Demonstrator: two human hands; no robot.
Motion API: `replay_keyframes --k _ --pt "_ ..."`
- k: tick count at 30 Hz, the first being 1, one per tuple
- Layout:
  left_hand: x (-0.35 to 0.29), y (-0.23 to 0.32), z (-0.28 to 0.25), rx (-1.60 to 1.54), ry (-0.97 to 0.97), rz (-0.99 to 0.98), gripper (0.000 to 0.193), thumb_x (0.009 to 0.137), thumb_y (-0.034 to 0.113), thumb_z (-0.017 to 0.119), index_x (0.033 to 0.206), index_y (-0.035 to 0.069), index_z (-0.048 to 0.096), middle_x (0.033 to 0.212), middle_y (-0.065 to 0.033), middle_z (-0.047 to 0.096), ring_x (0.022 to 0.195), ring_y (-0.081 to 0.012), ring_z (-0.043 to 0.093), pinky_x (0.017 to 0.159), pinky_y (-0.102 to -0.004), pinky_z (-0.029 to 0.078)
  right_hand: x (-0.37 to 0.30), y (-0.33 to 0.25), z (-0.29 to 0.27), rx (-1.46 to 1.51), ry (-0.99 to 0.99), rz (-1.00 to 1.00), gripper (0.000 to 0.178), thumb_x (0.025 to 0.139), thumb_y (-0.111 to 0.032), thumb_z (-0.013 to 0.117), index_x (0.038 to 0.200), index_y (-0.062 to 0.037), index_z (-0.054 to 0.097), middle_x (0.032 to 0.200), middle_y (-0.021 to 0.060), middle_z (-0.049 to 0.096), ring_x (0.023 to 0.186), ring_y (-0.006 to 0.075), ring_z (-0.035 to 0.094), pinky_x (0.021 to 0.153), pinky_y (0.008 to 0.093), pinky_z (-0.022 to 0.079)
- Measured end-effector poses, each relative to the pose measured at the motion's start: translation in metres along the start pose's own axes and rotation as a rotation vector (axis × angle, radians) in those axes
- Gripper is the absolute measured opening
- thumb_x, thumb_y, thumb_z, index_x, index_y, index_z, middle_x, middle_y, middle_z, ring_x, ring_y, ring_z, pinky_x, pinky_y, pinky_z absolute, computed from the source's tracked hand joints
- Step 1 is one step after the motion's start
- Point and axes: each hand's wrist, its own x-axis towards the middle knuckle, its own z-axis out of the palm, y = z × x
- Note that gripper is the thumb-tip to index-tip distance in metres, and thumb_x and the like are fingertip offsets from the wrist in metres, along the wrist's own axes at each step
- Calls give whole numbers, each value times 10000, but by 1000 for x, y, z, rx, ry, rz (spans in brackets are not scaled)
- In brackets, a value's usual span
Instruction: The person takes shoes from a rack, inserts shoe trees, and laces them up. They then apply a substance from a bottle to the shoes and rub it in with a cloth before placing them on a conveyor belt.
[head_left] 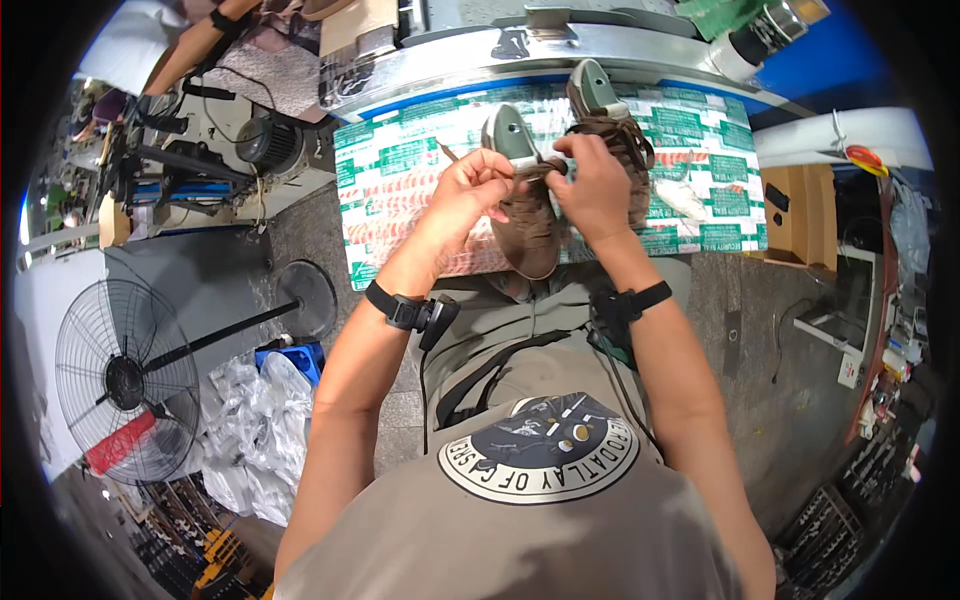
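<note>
The near shoe, brown with a grey-green last in it, lies on the tabletop straight ahead of the person, toe pointing back toward the body and heel end away; both hands meet over its upper part, near the lacing. The left hand comes in from the left with its fingers curled tight, pinching a lace whose thin end sticks out up and to the left of the knuckles. The right hand is closed too, its fingers bent down onto the lacing, touching the shoe; what exactly they grip is hidden under the hand. A second shoe of the same kind lies just beside the right hand, farther back, its laces loose. The tabletop, covered with green, white and red printed sheets, leaves open room to the left of the shoes and some to the right; its near edge runs just under the near shoe's toe, which reaches that edge. Left of it, down on the floor, stand a fan and a sewing machine.
</note>
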Motion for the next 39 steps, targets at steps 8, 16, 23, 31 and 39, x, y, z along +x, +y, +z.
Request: replay_keyframes --k 8,16,23,31,39 --pt "-20 33 14 -10 -19 167 313 995 -16 672 1297 59 634 1043 -28 738 819 -79 679 662 -259 590 45 -41 -17 65 80 -191 310 780 -145 775 1083 -141 705 937 46 665 866 265 677 773 407 499" --pt "-13 28 -3 444 -61 128 269 998 69 772 1242 49 659 898 24 675 723 -50 638 602 -209 518 23 6 -2 -12 -146 177 320 800 -96 810 1109 -118 729 1050 92 711 978 364 716 849 466 571" --pt "-38 101 22 111 -167 173 380 996 134 796 1325 8 652 848 45 634 648 -21 557 564 -213 556 62 -15 -11 612 136 260 306 877 86 565 1071 -73 740 956 106 788 866 304 770 748 382 575" --pt "26 145 -149 -96 223 362 610 1013 164 772 1526 -33 507 1036 -33 670 906 -153 696 938 -357 647 155 120 -104 1219 -156 751 351 1011 -141 697 1335 -7 709 1146 86 747 1000 184 746 918 316 619" --pt "13 41 -191 514 773 352 770 991 120 774 1655 11 401 1560 -194 567 1283 -260 655 1034 -419 584 -5 163 -116 34 -237 287 779 995 -387 796 1637 -71 490 1587 274 542 1447 463 546 1181 517 464"
